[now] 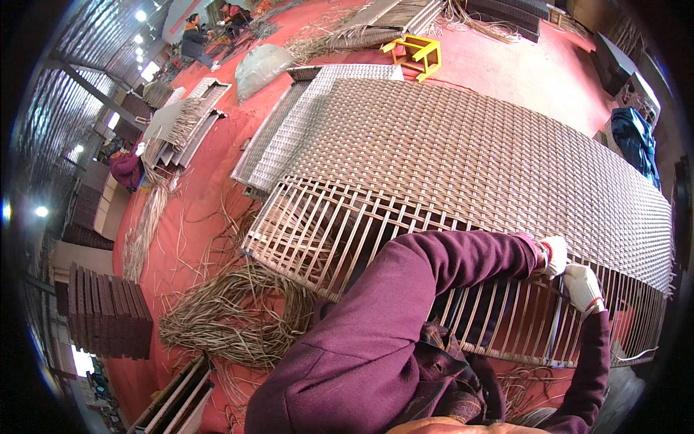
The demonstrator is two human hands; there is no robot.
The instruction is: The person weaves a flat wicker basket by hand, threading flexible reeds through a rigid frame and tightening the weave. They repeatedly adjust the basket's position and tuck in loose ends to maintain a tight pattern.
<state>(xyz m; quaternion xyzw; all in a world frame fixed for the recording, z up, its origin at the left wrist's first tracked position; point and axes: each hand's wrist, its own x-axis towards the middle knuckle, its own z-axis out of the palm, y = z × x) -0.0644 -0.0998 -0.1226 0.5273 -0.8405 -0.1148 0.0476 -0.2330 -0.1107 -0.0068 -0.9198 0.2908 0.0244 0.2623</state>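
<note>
Both gloved hands meet at the near right of the woven panel (470, 152): left hand (554, 254) and right hand (583, 287) apparently pinching one strand (558, 318), fingers narrow.

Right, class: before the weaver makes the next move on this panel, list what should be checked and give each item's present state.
1. Both hands on the work: left hand and right hand sit at the weave edge of the woven panel. Ok.
2. Gloves on: both white. Ok.
3. Strand in hand: a dark strand runs down from the hands; the grip itself is hidden. Cannot tell.
4. Bare slats ahead free of clutter. Ok.
5. Spare strands within reach: the loose pile lies on the floor at the panel's far end. Not ok.
</note>
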